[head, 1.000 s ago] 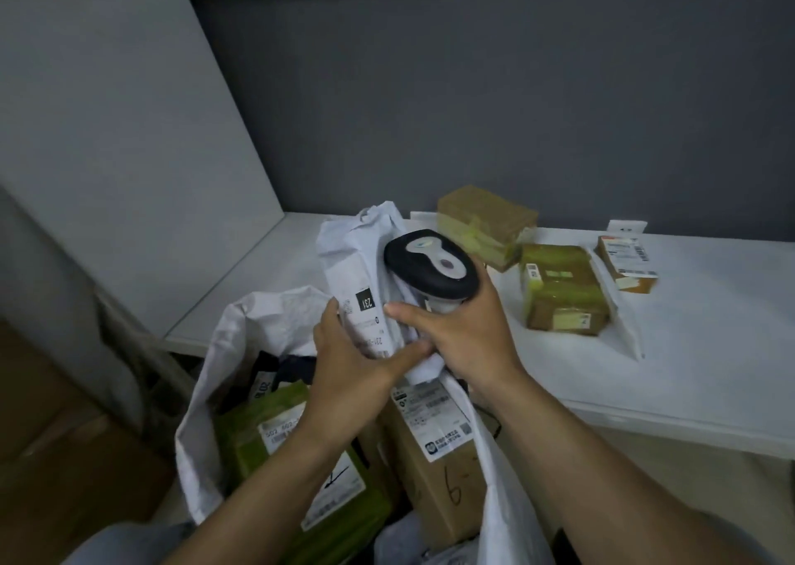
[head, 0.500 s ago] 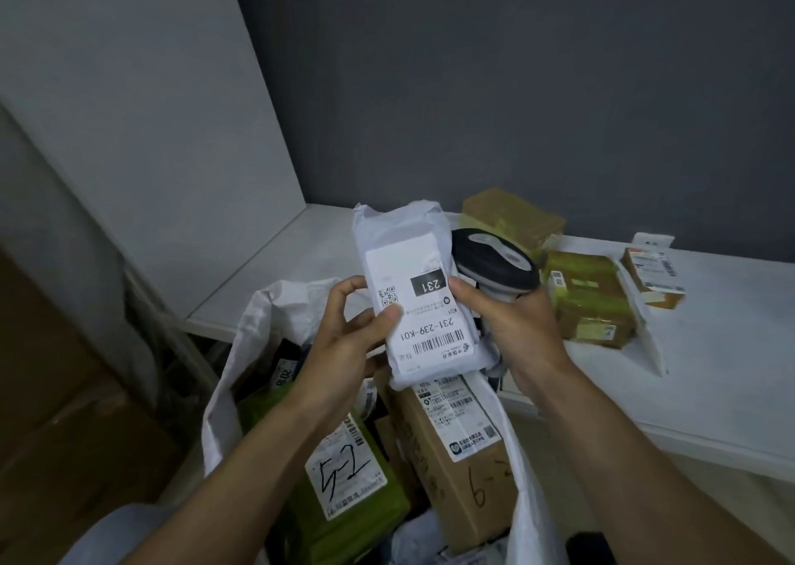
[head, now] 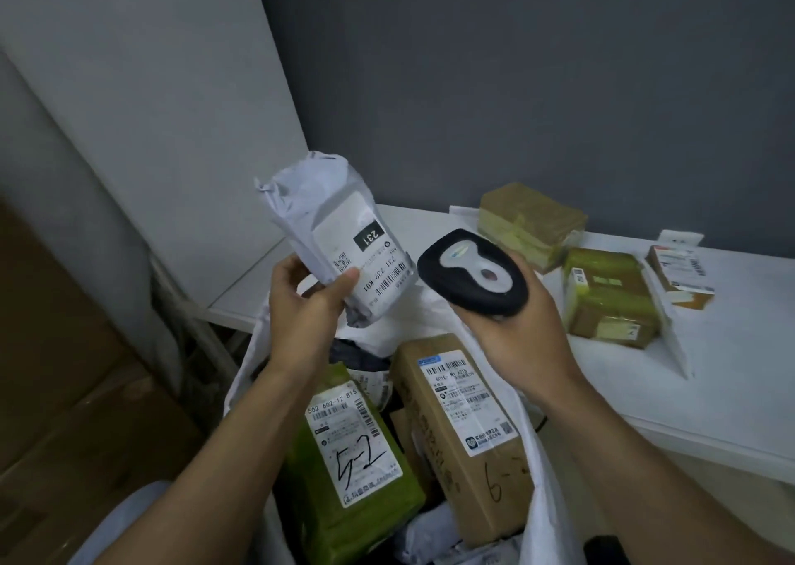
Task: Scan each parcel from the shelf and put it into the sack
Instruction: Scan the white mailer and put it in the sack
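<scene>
Two items are being held over the open sack (head: 544, 513): we are gripping the white parcel (head: 335, 229), tilted with its label toward us, in our left grip (head: 301, 306), and clasping the scanner (head: 473, 272) in our right grip (head: 520, 336), just beside it, not touching.

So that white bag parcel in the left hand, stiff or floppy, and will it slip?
Probably fairly firm: the white parcel stands up from the left hand without drooping, though its wrap is crumpled on top. Likely light, gripped at one end only. The smooth film may slip.
</scene>
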